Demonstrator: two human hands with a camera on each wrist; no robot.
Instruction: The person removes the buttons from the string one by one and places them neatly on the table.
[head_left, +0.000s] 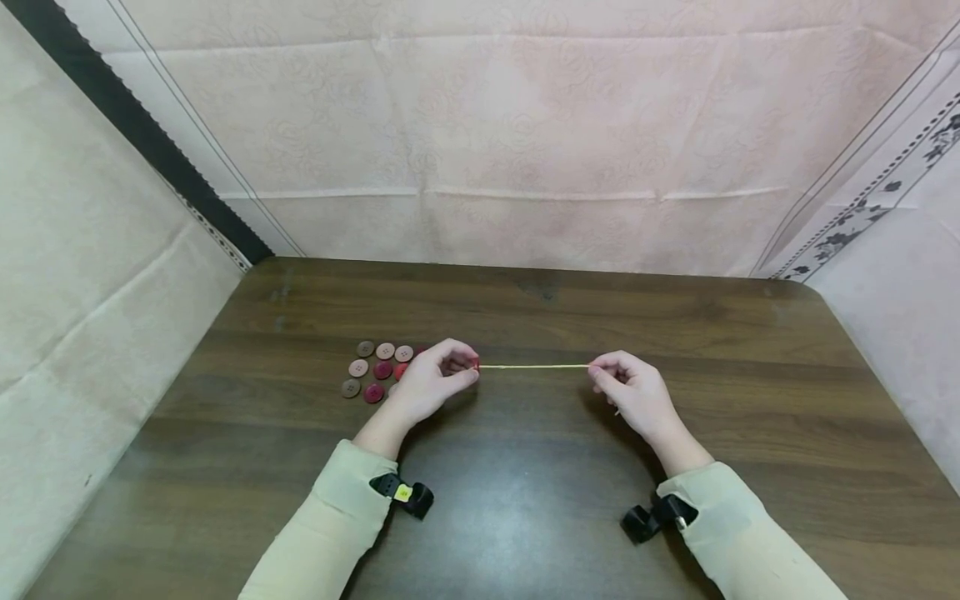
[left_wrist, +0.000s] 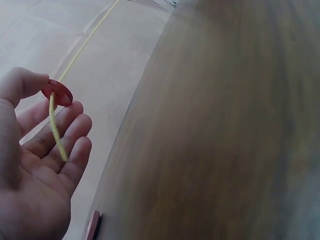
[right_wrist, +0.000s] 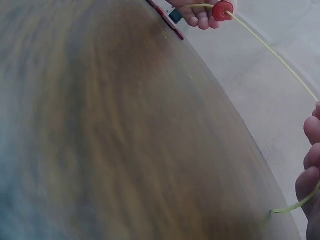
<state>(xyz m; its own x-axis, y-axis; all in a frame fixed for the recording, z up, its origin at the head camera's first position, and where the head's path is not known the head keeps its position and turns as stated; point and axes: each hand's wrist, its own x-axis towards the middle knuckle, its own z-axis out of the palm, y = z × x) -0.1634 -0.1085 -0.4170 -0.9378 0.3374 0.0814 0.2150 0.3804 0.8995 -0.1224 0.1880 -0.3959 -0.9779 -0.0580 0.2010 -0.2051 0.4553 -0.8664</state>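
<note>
My left hand (head_left: pixel 435 379) pinches a red button (left_wrist: pixel 59 93) between thumb and forefinger. A yellow cord (head_left: pixel 534 367) runs through the button, and its short tail hangs over my left palm in the left wrist view. From the button the cord stretches straight across to my right hand (head_left: pixel 633 392), whose thumb and fingertips pinch it. Below the right fingers a loose cord end curves out in the right wrist view. Both hands are raised above the table, level with each other. In the right wrist view the red button (right_wrist: pixel 223 11) faces me flat, the cord through its hole.
Several buttons lie in rows beside and partly behind my left hand: a pale pink button (head_left: pixel 358 368), a dark red button (head_left: pixel 374 393), a brown button (head_left: pixel 350 388). The brown wooden table (head_left: pixel 525 500) ends at a cloth-covered wall (head_left: pixel 487 125).
</note>
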